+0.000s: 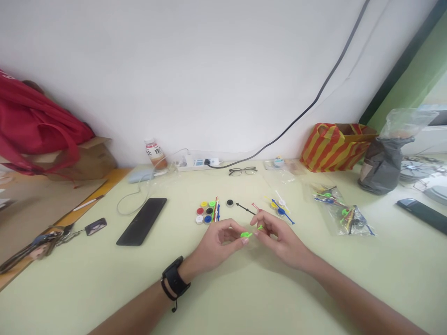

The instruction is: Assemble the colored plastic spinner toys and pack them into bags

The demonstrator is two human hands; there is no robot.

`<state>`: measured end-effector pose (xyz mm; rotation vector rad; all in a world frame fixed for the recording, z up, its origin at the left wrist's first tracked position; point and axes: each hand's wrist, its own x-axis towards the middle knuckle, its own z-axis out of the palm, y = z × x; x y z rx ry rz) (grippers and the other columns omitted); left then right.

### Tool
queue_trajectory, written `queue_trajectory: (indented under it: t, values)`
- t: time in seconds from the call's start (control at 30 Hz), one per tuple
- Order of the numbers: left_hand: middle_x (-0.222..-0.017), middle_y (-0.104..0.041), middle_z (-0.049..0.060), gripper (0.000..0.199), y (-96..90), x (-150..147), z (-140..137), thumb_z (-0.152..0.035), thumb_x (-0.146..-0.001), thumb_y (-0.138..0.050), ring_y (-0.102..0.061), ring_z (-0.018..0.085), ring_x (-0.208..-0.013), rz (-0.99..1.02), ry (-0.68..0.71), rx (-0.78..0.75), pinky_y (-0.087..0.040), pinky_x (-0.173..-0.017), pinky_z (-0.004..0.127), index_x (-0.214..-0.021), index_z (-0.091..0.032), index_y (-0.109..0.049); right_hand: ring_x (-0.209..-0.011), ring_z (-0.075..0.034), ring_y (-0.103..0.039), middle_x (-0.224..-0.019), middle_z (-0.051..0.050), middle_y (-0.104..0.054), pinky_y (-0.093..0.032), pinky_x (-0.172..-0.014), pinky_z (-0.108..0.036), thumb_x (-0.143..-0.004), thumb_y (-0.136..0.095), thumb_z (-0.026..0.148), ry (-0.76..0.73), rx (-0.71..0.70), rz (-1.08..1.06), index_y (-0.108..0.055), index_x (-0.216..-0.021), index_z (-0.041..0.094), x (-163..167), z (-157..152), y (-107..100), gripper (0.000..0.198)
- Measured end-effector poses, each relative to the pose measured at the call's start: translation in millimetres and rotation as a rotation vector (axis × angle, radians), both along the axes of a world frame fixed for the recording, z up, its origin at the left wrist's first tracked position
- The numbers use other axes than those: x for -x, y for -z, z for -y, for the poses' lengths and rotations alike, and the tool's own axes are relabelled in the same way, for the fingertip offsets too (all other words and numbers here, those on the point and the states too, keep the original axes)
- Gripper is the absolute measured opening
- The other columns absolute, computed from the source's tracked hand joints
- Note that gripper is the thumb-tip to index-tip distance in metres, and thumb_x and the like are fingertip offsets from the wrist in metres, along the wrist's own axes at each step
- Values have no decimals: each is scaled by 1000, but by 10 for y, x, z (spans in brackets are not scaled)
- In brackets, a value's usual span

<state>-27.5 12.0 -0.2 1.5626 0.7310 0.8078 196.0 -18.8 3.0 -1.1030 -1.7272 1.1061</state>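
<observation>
Where both hands work: left hand [216, 244] and right hand [282, 239] close together, each pinching green plastic [245, 235]; one piece or two, I cannot tell.
Green plastic: held low over the table [230, 298], well short of its far edge.
Coloured discs [199, 211]: in rows beyond the left hand, arrows [216, 211] alongside.
Black arrow [245, 208]: beyond the hands, head near a black disc [230, 203].
Toward far edge: eyeglasses [250, 170], power strip [199, 163].

"Are the bright green plastic parts [246, 235] joined?"
"Can't tell; the left bare hand [217, 245] and right bare hand [282, 239] partly cover them."
"What's cut off?"
"The red fabric bag [38, 116] beyond the far left corner of the pale green surface [87, 272], and the long dark object [424, 215] on its right side."
</observation>
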Motion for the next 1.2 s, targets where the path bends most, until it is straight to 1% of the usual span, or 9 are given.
queue_trajectory:
  t: [0.23,0.47,0.7,0.9,0.97,1.03,1.1,1.13,1.2]
  values:
    - [-92,-72,6,23,-28,34,-55,-36,-92,-74,-68,17,-86,40,74,124,-54,-76,29,-101,-15,-72,-68,-14,-46,-77,4,-45,-41,-64,-27,-99,-59,44,52,53,-95,-57,-110,23,-10,-44,60,24]
    - [-101,-71,5,31,20,46,-136,-36,-84,-83,-68,16,-85,88,-51,204,-55,-81,30,-107,-18,-73,-83,-16,-60,-119,-7,-57,-53,-73,-32,-99,-59,39,90,-5,-13,-50,-136,28,-8,-68,155,40]
    - [-101,-73,6,34,71,70,-165,-35,-83,-84,-68,19,-97,100,-95,181,-54,-92,34,-111,-18,-76,-71,-16,-56,-86,-1,-58,-52,-72,-34,-101,-52,33,37,-170,33,-53,-139,28,-17,-24,180,38]
    - [-102,-74,6,35,59,65,-155,-34,-80,-87,-69,18,-96,101,-94,202,-55,-93,34,-109,-18,-77,-64,-13,-53,-99,-1,-57,-52,-63,-31,-100,-56,34,67,-187,-26,-8,-164,33,61,35,178,80]
    - [-101,-74,6,34,64,59,-160,-34,-80,-87,-69,18,-93,112,-94,208,-55,-92,34,-108,-17,-77,-64,-13,-53,-97,-1,-58,-52,-64,-31,-100,-56,39,87,-192,-37,-32,-155,30,68,20,205,60]
    - [-100,-74,6,34,77,53,-166,-33,-79,-88,-69,17,-91,123,-92,216,-56,-90,33,-106,-17,-77,-58,-13,-47,-76,1,-53,-47,-60,-30,-103,-49,45,57,-151,8,-65,-106,22,57,-9,218,28]
    - [-99,-74,6,33,89,49,-171,-33,-79,-88,-69,17,-90,130,-88,217,-56,-89,33,-105,-16,-77,-53,-12,-36,-59,4,-36,-38,-55,-29,-105,-44,49,14,-102,60,-47,-62,21,36,-35,206,51]
    - [-99,-74,6,33,91,49,-171,-33,-79,-88,-69,17,-89,131,-86,216,-56,-88,33,-105,-17,-77,-53,-11,-32,-57,5,-30,-35,-54,-29,-105,-45,49,5,-91,71,-37,-57,21,28,-42,191,56]
    - [-99,-74,6,33,82,49,-167,-33,-79,-88,-70,17,-89,127,-85,210,-56,-88,33,-105,-17,-77,-56,-11,-33,-59,5,-31,-34,-55,-29,-103,-51,48,17,-96,53,-35,-59,21,24,-42,154,54]
